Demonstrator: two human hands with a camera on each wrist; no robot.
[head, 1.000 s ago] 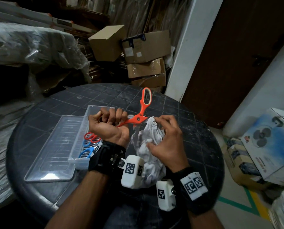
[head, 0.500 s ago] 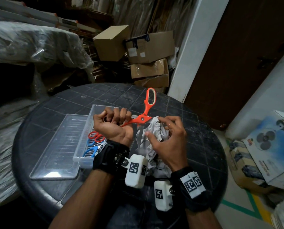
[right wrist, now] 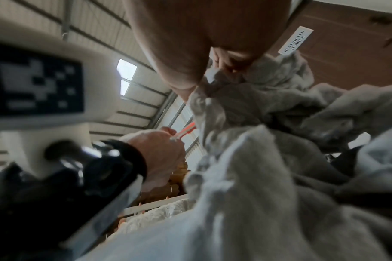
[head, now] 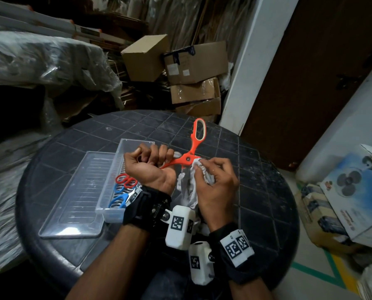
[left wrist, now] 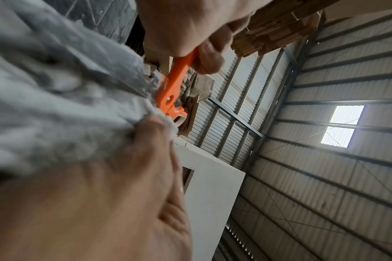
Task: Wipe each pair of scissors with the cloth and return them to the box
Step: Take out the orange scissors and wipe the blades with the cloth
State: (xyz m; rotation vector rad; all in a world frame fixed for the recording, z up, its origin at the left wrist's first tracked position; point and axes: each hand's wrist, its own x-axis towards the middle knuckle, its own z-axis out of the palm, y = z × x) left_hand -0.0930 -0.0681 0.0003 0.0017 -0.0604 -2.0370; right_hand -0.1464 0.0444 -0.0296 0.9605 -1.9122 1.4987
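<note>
Two hands work above the round table (head: 267, 213). No writing reads clearly; the door label seen from the right wrist is blurred. Left hand (head: 148, 167), fingers curled tight, grips one handle of the orange scissors (head: 188, 158); the other loop points to 12 o'clock. Right hand (head: 215, 187) pinches the white cloth (head: 199, 169) against the pivot; the blades are hidden under it. Clear box (head: 113, 211) at 9 o'clock holds red and blue scissors (head: 124, 187), partly covered by the wrist. Since half a second ago, the cloth has bunched closer to the pivot.
</note>
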